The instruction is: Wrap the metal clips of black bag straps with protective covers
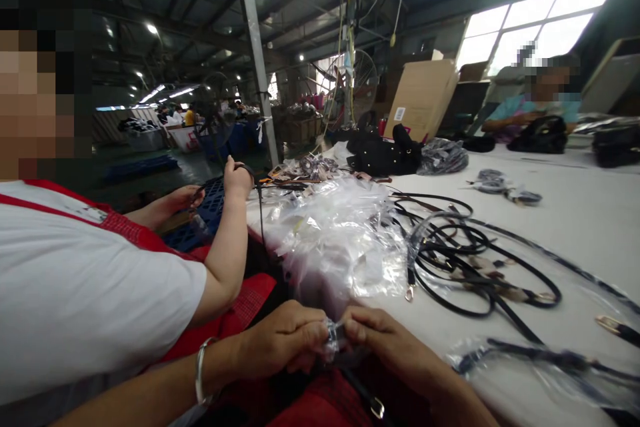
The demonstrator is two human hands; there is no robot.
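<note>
My left hand [295, 338] and my right hand [377, 333] meet low in the middle, just off the table's edge. Both are closed, pinching a clear plastic bag [332, 340] between them. Part of the bag is covered by my fingers, and what it contains is hard to make out. Below my hands a black strap [357, 387] with a metal clasp hangs over red cloth; whether it joins the bag I cannot tell. Nearest my right hand on the table lie coiled black straps [480, 300] with gold clasps.
A heap of clear plastic bags [345, 233] covers the table's near left part. Wrapped straps [545, 360] lie at right. At left a co-worker's arm [225, 247] reaches over a blue crate [213, 203]. Black bags [383, 153] and a cardboard box [420, 100] stand behind; another person sits far right.
</note>
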